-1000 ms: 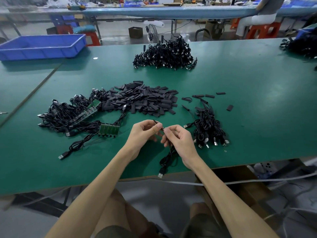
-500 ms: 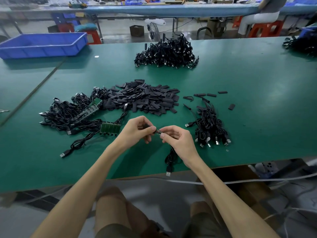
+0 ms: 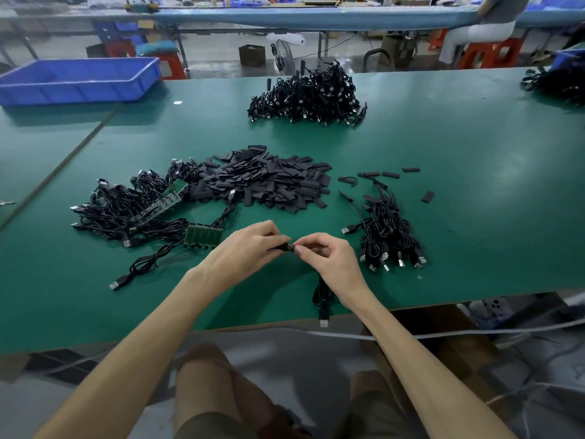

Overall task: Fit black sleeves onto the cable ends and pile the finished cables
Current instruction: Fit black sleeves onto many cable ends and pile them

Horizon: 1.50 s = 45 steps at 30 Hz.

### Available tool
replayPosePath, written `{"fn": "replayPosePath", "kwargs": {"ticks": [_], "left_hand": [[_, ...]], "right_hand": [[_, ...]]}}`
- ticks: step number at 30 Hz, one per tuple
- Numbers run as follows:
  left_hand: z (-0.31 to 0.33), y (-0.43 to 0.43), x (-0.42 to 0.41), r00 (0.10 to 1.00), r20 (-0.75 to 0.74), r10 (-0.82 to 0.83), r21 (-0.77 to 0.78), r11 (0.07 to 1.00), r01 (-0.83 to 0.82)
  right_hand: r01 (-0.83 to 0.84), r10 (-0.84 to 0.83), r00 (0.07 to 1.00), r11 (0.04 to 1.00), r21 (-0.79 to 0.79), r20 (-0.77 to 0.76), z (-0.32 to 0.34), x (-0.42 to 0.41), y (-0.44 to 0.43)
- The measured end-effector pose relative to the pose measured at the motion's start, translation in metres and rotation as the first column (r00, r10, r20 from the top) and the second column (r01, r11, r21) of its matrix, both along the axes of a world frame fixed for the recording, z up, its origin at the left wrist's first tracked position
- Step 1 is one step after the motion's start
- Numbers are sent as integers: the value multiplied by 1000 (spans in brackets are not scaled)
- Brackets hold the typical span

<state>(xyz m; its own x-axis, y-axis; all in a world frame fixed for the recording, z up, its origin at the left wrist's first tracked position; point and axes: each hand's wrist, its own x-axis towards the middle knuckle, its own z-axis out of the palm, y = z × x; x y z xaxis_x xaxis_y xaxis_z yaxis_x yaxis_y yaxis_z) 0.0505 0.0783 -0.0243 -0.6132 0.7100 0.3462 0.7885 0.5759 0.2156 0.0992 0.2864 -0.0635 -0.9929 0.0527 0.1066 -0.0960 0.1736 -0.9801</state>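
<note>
Sleeving is mid-step at lower centre. The left hand pinches what looks like a black sleeve, and the right hand pinches the end of a USB cable. Their fingertips nearly touch, probably to steady both parts. The cable trails toward the near edge of the green table. Loose sleeves lie heaped just above, and a cable pile sits right, within reach.

Single wide-angle view from the head, facing forward and down across the green table. The left hand and right hand lie close, below centre.
</note>
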Motion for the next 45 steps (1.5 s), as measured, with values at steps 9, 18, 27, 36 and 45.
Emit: {"fn": "replayPosePath", "kwargs": {"ticks": [9,18,27,36,45], "left_hand": [[-4,0,7,1000,-4,2,-74,997,-3],[-1,4,14,993,-113,-34,-85,996,24],[3,6,15,979,-196,-60,-91,995,43],[3,11,16,986,-146,-83,-81,994,72],[-1,11,16,996,-51,-69,-72,995,65]], "right_hand": [[3,-3,1000,1000,24,-7,1,1,-3],[17,-17,1000,1000,-1,21,1,2,-2],[19,-19,999,1000,-11,34,1,1,-2],[5,-3,999,999,-46,46,4,2,-2],[17,-17,999,1000,6,46,3,1,-3]]}}
